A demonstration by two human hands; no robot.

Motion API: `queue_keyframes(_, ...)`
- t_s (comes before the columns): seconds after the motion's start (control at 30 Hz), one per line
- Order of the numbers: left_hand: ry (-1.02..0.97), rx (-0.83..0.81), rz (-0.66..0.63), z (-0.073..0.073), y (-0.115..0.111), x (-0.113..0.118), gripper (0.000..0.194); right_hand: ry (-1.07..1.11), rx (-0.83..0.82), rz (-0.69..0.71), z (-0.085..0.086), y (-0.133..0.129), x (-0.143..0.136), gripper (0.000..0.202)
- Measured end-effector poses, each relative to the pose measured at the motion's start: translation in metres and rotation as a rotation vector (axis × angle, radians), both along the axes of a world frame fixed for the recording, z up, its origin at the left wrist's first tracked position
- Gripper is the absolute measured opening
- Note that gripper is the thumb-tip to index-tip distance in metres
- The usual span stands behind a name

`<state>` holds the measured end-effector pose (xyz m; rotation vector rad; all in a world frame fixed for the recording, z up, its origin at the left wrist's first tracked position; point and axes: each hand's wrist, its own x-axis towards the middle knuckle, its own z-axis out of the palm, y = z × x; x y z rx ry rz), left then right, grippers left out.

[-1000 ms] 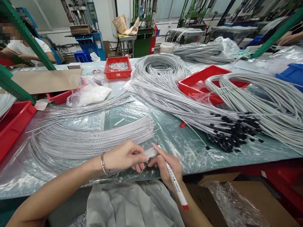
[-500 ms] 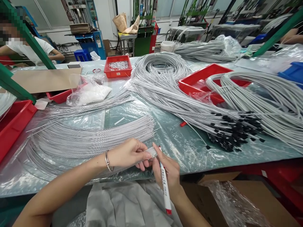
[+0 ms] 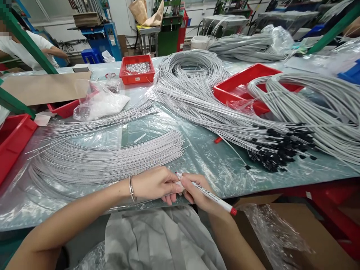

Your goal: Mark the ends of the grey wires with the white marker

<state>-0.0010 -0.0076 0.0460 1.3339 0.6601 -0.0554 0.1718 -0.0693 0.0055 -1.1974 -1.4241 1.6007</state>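
My right hand (image 3: 198,189) is closed around a white marker pen (image 3: 210,195) with a red end. The pen slants across the hand, its tip pointing left over the fingers of my left hand (image 3: 157,183). Those fingers pinch a small, flat, translucent whitish piece (image 3: 179,182), mostly hidden now between the two hands. Both hands meet at the table's front edge. Just beyond them lies a fanned bundle of thin grey cables (image 3: 112,161), its cut ends toward the right.
Cables with black tips (image 3: 281,146) spread from a large coil (image 3: 194,63). Red trays (image 3: 137,78) and a bag of white material (image 3: 101,107) stand farther back. A small red piece (image 3: 218,140) lies mid-table. An open cardboard box (image 3: 303,236) is below right. A person (image 3: 30,47) sits far left.
The marker has swung from nearly upright to a slant, its tip now at my left fingers. My right hand has turned and closed in over the whitish piece. The view has shifted slightly.
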Motion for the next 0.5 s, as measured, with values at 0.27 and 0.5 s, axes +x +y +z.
queue_keyframes(0.27,0.106,-0.284,0.005,-0.040,0.005,0.008,0.018,0.031,0.285,-0.536,-0.008,-0.015,0.020,0.034)
queue_keyframes(0.5,0.140,-0.373,-0.058,-0.048,0.011,0.012,0.017,-0.401,0.388,-0.440,-0.013,-0.027,0.014,0.006)
